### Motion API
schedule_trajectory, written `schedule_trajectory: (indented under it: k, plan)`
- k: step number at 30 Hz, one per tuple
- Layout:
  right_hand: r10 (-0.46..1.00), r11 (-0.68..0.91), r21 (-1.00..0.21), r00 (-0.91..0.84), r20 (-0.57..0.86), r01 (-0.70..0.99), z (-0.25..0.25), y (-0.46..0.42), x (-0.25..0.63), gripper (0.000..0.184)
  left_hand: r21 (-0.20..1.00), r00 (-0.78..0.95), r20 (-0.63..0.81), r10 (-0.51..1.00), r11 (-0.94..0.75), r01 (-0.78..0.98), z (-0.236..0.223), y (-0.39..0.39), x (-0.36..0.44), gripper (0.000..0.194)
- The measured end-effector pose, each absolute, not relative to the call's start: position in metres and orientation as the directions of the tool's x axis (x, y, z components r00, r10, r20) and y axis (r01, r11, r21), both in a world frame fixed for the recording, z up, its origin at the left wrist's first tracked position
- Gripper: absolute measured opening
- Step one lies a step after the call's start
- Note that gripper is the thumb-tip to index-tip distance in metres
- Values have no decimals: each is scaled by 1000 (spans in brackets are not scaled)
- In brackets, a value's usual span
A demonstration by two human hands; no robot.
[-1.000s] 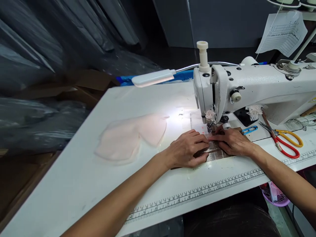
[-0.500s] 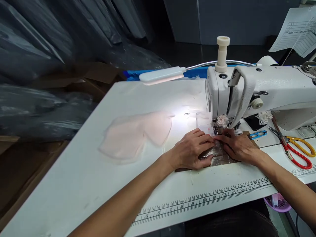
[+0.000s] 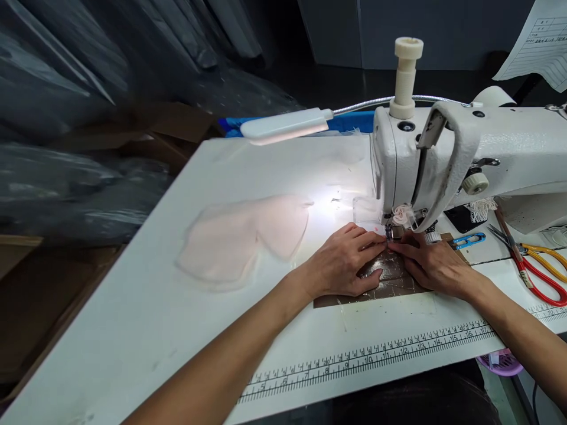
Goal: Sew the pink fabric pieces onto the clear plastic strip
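Under the head of a white sewing machine (image 3: 384,159), both hands meet fingertip to fingertip in front of the presser foot (image 3: 392,231). My left hand (image 3: 349,260) rests on a shiny brown sheet (image 3: 390,274), its fingers drawn together toward the foot. From the other side my right hand (image 3: 436,262) comes in, fingers bent and pinched close to the needle area. Whatever lies between the fingertips is too small and covered to make out. A sheer pale pink fabric piece (image 3: 225,239) lies flat on the table to the left.
A white lamp (image 3: 286,126) lights the white table (image 3: 133,330), which has a printed ruler (image 3: 367,360) along its front edge. Right of my hand are a blue thread snipper (image 3: 468,240) and scissors with red (image 3: 543,283) and yellow handles. Cardboard boxes (image 3: 57,307) stand at the left.
The view has shifted slightly, so the machine looks a little larger and farther right. Both hands stay by the presser foot with hardly any movement. The pink fabric lies as before.
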State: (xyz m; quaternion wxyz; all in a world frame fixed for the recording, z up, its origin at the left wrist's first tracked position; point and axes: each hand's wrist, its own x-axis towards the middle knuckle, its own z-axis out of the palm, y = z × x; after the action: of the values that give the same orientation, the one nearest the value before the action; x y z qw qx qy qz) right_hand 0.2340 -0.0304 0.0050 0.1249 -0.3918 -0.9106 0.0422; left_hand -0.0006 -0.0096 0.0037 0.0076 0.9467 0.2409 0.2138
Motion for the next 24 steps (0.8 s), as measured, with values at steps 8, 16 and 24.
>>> schedule_trajectory:
  k: [8, 16, 24]
  plan:
    - [715, 699, -278, -650, 256, 659, 8, -32, 233, 36, 92, 793, 364, 489, -866, 492, 7, -8, 0, 38]
    - [826, 536, -533, -537, 171, 655, 23, -21, 246, 24, 57, 781, 359, 510, -848, 527, 5, -5, 0, 38]
    - [851, 519, -559, -453, 265, 647, 14, -4, 249, 23, 85, 764, 318, 562, -819, 567, 4, -4, 0, 36]
